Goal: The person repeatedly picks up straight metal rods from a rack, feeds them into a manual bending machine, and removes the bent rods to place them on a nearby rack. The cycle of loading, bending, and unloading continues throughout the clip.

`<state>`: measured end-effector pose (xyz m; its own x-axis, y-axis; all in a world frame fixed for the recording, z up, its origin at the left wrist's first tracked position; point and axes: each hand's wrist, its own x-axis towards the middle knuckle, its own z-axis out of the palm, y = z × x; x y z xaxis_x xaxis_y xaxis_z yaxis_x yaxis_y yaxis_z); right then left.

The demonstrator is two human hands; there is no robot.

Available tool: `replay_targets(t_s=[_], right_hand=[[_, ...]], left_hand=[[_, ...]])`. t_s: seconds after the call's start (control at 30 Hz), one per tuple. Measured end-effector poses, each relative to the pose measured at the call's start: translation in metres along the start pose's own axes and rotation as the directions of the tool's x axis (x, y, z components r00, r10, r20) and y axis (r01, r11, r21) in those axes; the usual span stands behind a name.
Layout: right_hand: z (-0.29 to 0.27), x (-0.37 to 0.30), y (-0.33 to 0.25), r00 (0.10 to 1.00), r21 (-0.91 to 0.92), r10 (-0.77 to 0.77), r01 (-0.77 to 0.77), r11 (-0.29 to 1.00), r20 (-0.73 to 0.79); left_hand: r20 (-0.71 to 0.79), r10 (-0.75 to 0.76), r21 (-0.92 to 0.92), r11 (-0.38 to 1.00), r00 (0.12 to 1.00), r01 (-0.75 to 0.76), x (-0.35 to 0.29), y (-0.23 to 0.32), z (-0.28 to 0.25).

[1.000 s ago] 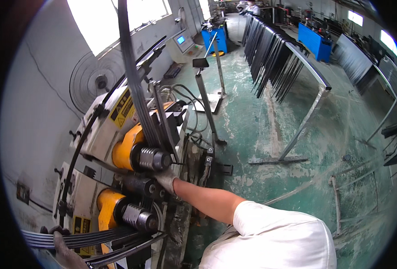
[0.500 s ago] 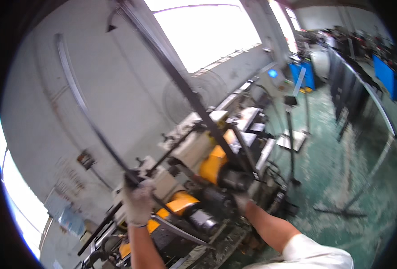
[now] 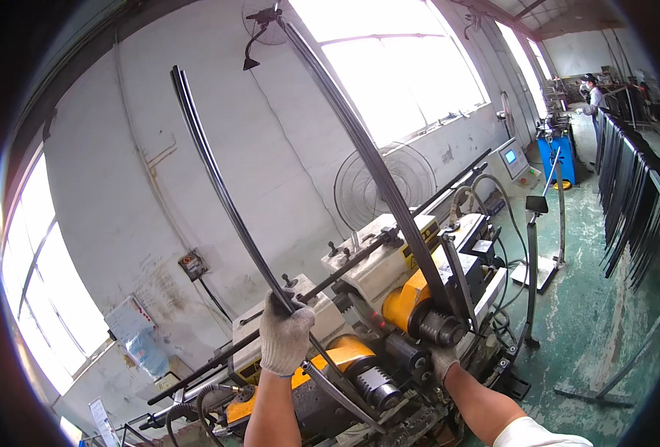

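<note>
My left hand (image 3: pixel 284 333), in a white work glove, is closed around a long curved black metal strip (image 3: pixel 218 179) that rises up and to the left from the machine. My right hand (image 3: pixel 444 363), also gloved, rests low on the roller bending machine (image 3: pixel 367 283), just below its dark rollers (image 3: pixel 438 325) and yellow housing (image 3: pixel 399 302). Its fingers are partly hidden, so its grip is unclear. A second curved black strip (image 3: pixel 360 141) arcs up from the rollers toward the ceiling.
A white wall with a large window and a round fan guard (image 3: pixel 382 182) stands behind the machine. A rack of black curved strips (image 3: pixel 635 201) lines the right side on the green floor. Another person (image 3: pixel 591 93) works far back near blue equipment (image 3: pixel 561 153).
The view has swung up from the floor toward the wall. My left hand came up and took hold of the curved strip; my right hand stays down by the rollers.
</note>
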<state>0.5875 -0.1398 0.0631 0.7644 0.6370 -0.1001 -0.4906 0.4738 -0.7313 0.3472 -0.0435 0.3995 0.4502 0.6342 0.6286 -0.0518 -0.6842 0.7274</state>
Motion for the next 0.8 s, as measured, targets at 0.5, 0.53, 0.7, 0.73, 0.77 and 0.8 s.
replay_targets(t_s=[0.5, 0.53, 0.7, 0.73, 0.77, 0.8], right_hand=[[-0.016, 0.030, 0.043, 0.995, -0.031, -0.075, 0.077, 0.997, 0.062], [-0.030, 0.047, 0.056, 0.985, -0.061, -0.138, 0.145, 0.988, 0.100], [-0.042, 0.060, 0.059, 0.995, -0.063, -0.067, 0.072, 0.995, 0.078], [-0.028, 0.043, 0.045, 0.998, -0.032, -0.007, 0.009, 0.999, 0.056], [-0.007, 0.015, 0.024, 0.998, 0.008, 0.037, -0.038, 0.999, 0.047], [0.002, 0.002, 0.009, 0.997, 0.050, 0.066, -0.067, 0.996, 0.031]], left_hand=[[-0.031, -0.056, 0.055, 0.997, 0.998, 0.057, -0.002, 0.006, -0.006], [-0.022, -0.050, 0.047, 0.998, 0.999, 0.051, 0.000, 0.008, -0.002], [-0.049, -0.046, 0.189, 0.980, 0.998, 0.054, 0.001, 0.013, 0.005], [-0.058, -0.056, 0.200, 0.978, 0.997, 0.066, 0.000, 0.011, 0.001], [-0.071, -0.074, 0.177, 0.980, 0.995, 0.085, -0.003, 0.010, -0.004], [-0.076, -0.083, 0.142, 0.986, 0.994, 0.093, -0.003, 0.010, -0.004]])
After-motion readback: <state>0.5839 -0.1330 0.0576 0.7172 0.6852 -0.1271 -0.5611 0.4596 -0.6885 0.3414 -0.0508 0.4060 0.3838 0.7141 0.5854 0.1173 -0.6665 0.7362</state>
